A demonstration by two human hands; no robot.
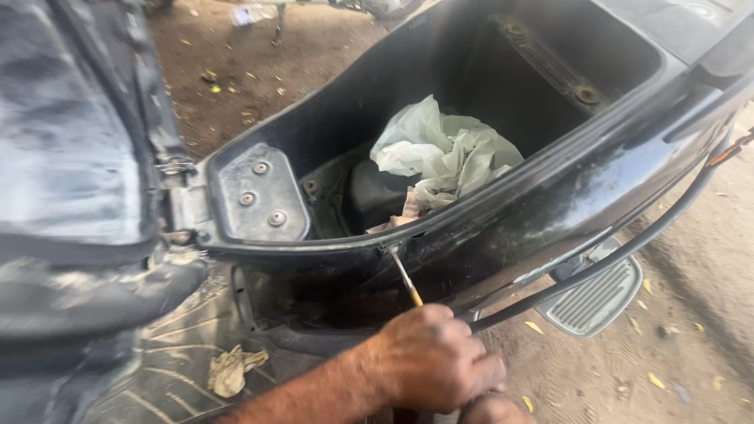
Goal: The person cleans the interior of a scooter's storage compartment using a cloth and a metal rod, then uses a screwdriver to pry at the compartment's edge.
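My left hand (430, 360) is closed around the handle of a screwdriver (406, 279). Its thin metal shaft runs up and left from my fist. The tip touches the underside of the rim of a black scooter's open under-seat bin (471, 86). Only a small part of my right hand (491, 410) shows at the bottom edge, right under my left fist; what it holds is hidden. Inside the bin lie a crumpled white plastic bag (444, 149) and some paper scraps.
The raised seat (71, 157) stands at the left, hinged by a plate with three bolts (259, 196). A black cable (628, 243) runs along the dark side panel. A grey footrest (593, 298) sticks out below. A rag (232, 369) lies on the floorboard. Dirt ground with leaves surrounds the scooter.
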